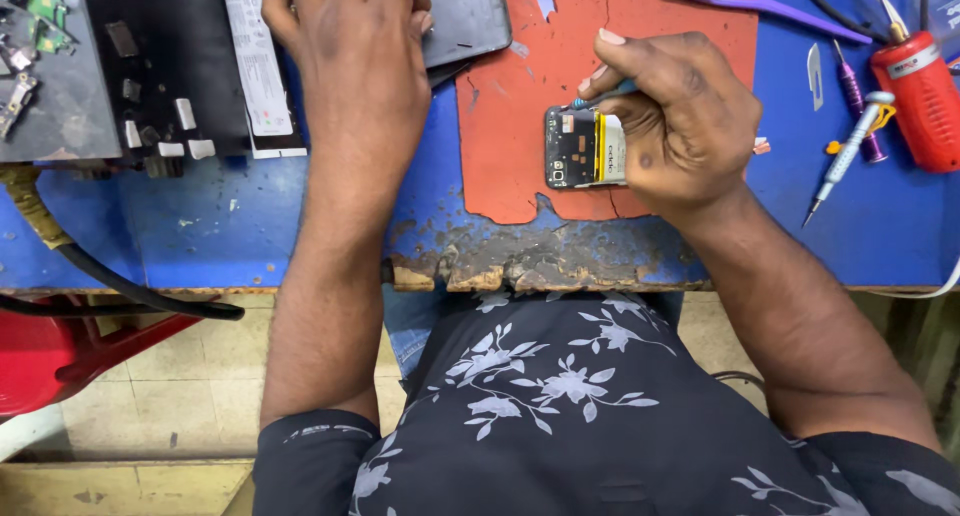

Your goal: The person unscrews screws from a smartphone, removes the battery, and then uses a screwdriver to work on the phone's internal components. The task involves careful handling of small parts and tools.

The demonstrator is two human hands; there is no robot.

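Opened phone (583, 147) lies on the mat (510, 126), mid bench (250, 226), near the front edge. Right hand (680, 116) rests on the phone's right part, thin tool (600, 96) in its fingers over the phone's back edge. Left hand (350, 46) is left of the mat, on a flat panel (465, 16) at the back edge. Long tube (258, 66) just left of that hand, lying on a dark tray (160, 66) toward the back-left corner, small parts (165, 136) on it. Toothbrush (760, 3) behind the right hand at the back edge. Scalpel blade (815, 76), two screwdrivers (845, 151) and a bottle (920, 96) toward the right edge. Cable (120, 286) hangs off the front-left edge.
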